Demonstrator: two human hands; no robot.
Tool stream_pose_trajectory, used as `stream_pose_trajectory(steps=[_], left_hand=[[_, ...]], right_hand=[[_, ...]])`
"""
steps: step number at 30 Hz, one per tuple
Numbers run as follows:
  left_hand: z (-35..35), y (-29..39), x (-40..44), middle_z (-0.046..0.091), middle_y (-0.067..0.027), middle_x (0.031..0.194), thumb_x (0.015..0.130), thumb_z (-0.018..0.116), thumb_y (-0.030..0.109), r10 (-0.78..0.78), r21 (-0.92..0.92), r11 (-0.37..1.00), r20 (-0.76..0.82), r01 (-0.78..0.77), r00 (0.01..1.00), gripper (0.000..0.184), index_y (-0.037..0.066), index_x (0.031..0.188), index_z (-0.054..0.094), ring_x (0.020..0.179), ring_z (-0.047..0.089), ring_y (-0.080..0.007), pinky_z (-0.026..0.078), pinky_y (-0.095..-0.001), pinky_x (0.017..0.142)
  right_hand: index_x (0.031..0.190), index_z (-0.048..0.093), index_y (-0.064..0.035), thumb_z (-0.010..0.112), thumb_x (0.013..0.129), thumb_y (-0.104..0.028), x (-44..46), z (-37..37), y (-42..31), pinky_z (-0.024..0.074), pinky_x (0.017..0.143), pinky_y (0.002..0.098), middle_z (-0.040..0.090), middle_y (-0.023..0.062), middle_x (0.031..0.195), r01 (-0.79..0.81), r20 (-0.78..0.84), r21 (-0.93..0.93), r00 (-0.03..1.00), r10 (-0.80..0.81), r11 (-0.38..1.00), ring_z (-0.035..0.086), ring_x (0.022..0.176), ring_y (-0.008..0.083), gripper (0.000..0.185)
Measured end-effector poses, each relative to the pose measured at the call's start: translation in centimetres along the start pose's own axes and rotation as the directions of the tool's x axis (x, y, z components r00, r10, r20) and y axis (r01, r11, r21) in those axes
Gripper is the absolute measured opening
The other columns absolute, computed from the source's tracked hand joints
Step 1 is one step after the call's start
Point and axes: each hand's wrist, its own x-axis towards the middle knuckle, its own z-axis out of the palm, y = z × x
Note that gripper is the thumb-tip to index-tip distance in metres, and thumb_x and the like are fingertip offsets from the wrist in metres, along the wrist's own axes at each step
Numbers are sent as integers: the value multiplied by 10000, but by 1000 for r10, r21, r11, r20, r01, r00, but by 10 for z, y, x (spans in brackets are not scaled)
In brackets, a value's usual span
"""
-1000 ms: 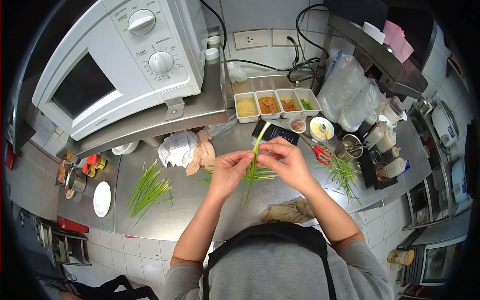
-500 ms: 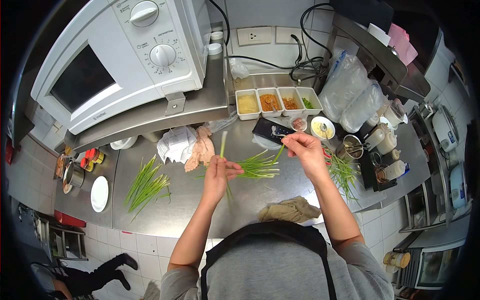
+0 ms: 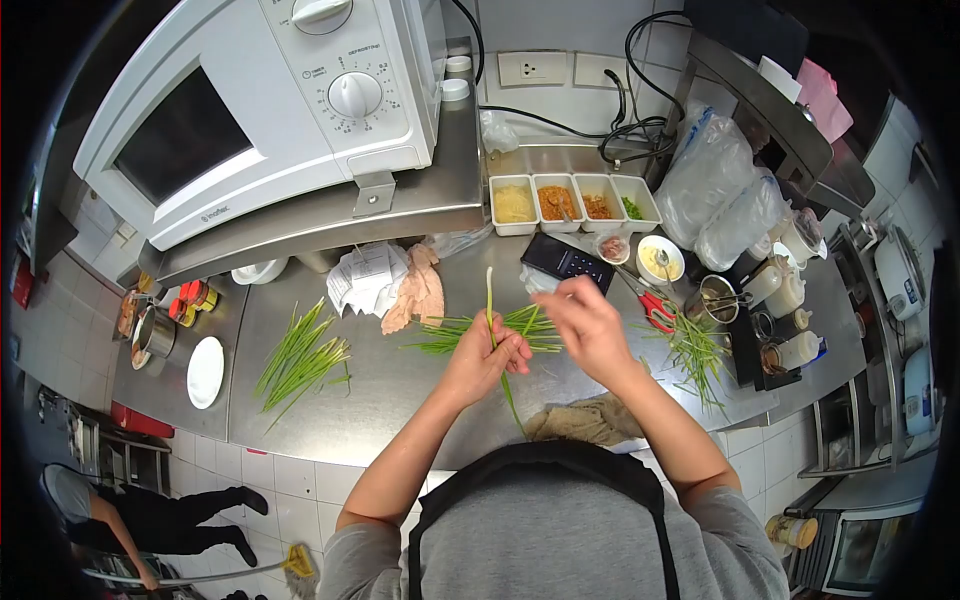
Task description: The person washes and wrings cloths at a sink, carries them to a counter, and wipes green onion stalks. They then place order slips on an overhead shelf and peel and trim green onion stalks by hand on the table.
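Observation:
My left hand is closed around a green onion stalk, its pale end pointing up and its green leaf hanging below. Just to the right, my right hand hovers with fingers bent and apart, slightly blurred; I see nothing held in it. Behind both hands a bunch of green onions lies on the steel counter, partly hidden by them. Another pile of green onions lies to the left. On the right, loose green trimmings lie beside red-handled scissors.
A folded cloth lies at the front edge. Behind are a black phone, white tubs of ingredients and a bowl. A microwave stands on a shelf at the left. A person holds a broom at lower left.
My right hand has opened from a pinch on a green strand and moved slightly left and down. My left hand has moved right and down with the stalk. More of the person at lower left shows.

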Motion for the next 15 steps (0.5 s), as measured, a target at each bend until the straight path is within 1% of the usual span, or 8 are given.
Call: stream_pose_trajectory(steps=[1,2,5,8,10,11,12,15], left_hand=[[0,0,-1,572,-105,787,935,444,64,3,31,1000,14,-4,1000,186,107,904,266,626,583,-150,471,-238,567],[-1,1,-2,573,-104,785,934,447,65,-1,43,999,18,0,1000,189,107,900,265,626,583,-149,469,-238,564],[-2,2,-2,576,-104,778,933,452,66,-4,68,998,22,2,1000,197,106,890,264,624,582,-147,465,-236,559],[-8,3,-6,578,-105,771,931,455,65,-7,55,998,14,6,1000,201,106,885,264,620,581,-146,466,-236,559],[-11,2,-8,579,-105,764,930,457,61,-2,22,1000,13,2,1000,202,106,883,265,617,580,-146,467,-238,559],[-13,1,-7,580,-104,763,928,461,60,1,-1,1000,7,-1,1000,206,107,883,266,618,581,-145,467,-238,560],[-15,0,-6,582,-104,763,927,465,60,3,-24,1000,1,-3,1000,209,107,883,267,618,581,-145,467,-239,560],[-18,2,0,588,-102,767,922,481,64,-7,-72,997,13,8,1000,219,110,885,270,621,584,-147,467,-242,561]], right_hand=[[936,667,-118,638,687,-20,-1,1,3,432,567,310,514,40,813,146,91,-94,986,-138,985,550,675,191,269],[913,664,-108,638,654,-37,-1,4,6,437,614,337,509,26,784,175,120,-139,980,-159,975,548,708,200,270],[870,660,-96,625,708,-58,2,4,14,435,634,326,526,37,803,180,168,-117,973,-159,977,548,725,214,171],[867,634,-88,578,801,-72,6,11,23,434,640,311,532,45,790,97,-36,47,995,-96,994,546,722,185,88],[910,599,-72,523,862,-92,7,11,33,429,648,297,532,40,763,-161,3,296,986,167,942,527,718,152,92],[931,582,-65,495,892,-102,5,11,40,426,653,290,532,38,749,-285,47,407,955,291,868,518,717,135,102],[993,528,-43,440,930,-137,-2,14,50,411,582,259,521,15,712,-366,200,589,930,308,720,474,653,84,144],[1026,513,-36,436,938,-170,-8,10,25,365,491,226,513,-15,665,-722,620,595,692,371,352,434,557,65,178]])
